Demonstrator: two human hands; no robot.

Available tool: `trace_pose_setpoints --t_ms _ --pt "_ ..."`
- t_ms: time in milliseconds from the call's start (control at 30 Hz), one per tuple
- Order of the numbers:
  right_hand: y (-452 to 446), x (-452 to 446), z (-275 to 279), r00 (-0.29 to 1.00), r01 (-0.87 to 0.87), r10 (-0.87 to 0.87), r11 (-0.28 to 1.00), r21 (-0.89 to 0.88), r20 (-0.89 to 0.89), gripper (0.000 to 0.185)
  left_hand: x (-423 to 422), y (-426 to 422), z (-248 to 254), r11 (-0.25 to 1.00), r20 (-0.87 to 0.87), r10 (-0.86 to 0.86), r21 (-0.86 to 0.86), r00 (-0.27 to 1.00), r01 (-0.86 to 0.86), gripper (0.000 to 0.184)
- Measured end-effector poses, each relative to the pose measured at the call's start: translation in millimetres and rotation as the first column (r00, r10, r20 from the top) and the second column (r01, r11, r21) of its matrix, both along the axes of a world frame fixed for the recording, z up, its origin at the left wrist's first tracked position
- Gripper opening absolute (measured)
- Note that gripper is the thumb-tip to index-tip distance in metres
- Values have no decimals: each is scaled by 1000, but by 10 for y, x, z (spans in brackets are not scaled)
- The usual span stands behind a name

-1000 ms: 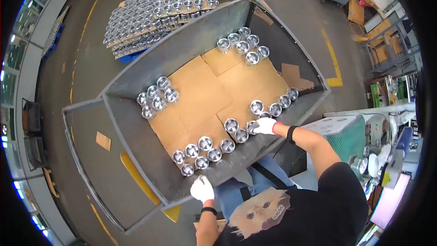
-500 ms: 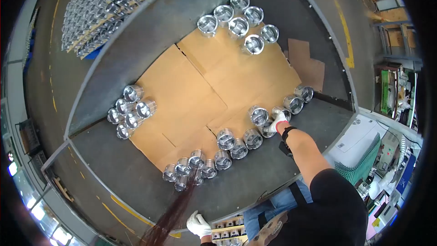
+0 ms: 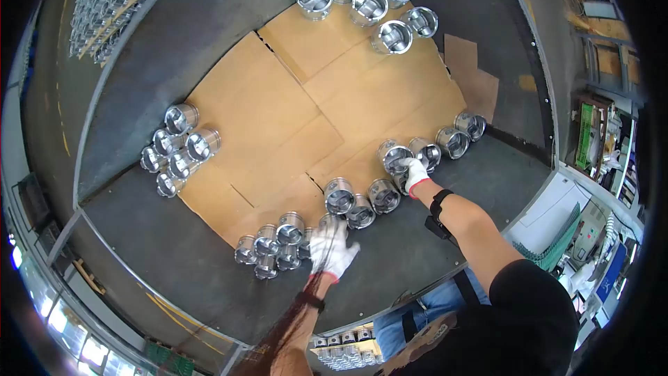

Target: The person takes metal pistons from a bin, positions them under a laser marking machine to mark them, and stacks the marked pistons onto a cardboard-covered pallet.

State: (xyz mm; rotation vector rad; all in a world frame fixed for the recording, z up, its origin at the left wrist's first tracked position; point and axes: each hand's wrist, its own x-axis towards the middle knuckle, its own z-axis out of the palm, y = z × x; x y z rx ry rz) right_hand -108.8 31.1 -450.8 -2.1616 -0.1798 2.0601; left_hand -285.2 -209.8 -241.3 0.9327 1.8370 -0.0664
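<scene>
Metal engine pistons stand in groups on a cardboard sheet and the dark table. My right hand [image 3: 416,173], in a white glove, is closed at the near rim of a piston [image 3: 394,156]; its fingertips are partly hidden. Another piston [image 3: 401,179] is mostly covered by that hand. My left hand [image 3: 332,249], gloved too, reaches over the front row with its thumb apart and fingers stretched out, somewhat blurred. Beneath its fingertips a piston [image 3: 332,221] shows only in part. Right beside it stand an upright piston [image 3: 339,196] and a lower one [image 3: 360,213].
Several pistons [image 3: 369,6] stand at the far edge, more [image 3: 183,164] at the left. The cardboard sheet [image 3: 257,125] spans the middle of the table [image 3: 390,264], which has raised metal sides [image 3: 132,69]. Stacked pistons [image 3: 118,7] fill a rack beyond. A dark streak blurs my left forearm.
My left hand has come up from the table's front edge to the front row of pistons. My right hand has shifted slightly left onto another piston. The view has tilted down.
</scene>
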Motion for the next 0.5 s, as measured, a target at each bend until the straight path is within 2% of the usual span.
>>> trace_pose_setpoints --t_ms 67,133,200,233,267,300,333,367,433,467,500 --pt "-117 -22 -229 927 -215 167 971 108 337 55 169 191 -349 1000 -83 -15 -13 996 14 80" --pt "-125 -168 -302 641 -365 314 928 -81 700 62 507 176 -839 997 -230 -64 -47 971 55 80" --pt "-67 -218 -419 474 -341 330 924 -176 816 65 681 175 -1164 996 -285 -56 -80 957 35 80" --pt "-69 -112 -549 641 -128 117 991 -44 759 59 714 195 -1257 994 -318 -24 -108 948 -11 79" --pt "-73 3 -660 745 105 -117 993 59 657 54 761 215 -1330 989 -351 10 -134 936 -60 79" --pt "-67 161 -791 779 340 -352 933 122 519 49 744 204 -1301 999 -464 -2 -43 886 -20 70" --pt "-44 319 -902 739 563 -572 814 141 355 44 758 143 -1402 999 -454 -27 6 890 34 65" --pt "21 415 -968 624 756 -761 646 112 176 40 764 106 -1512 994 -449 -56 60 892 93 59" --pt "96 269 -743 898 354 -386 919 176 211 45 815 94 -1612 997 -440 -21 61 898 53 50" --pt "133 186 -614 947 128 -184 968 214 264 50 841 81 -1704 998 -412 -29 39 911 49 50" --pt "193 128 -458 961 -83 40 985 148 273 47 844 83 -1756 999 -384 -36 15 923 45 50"
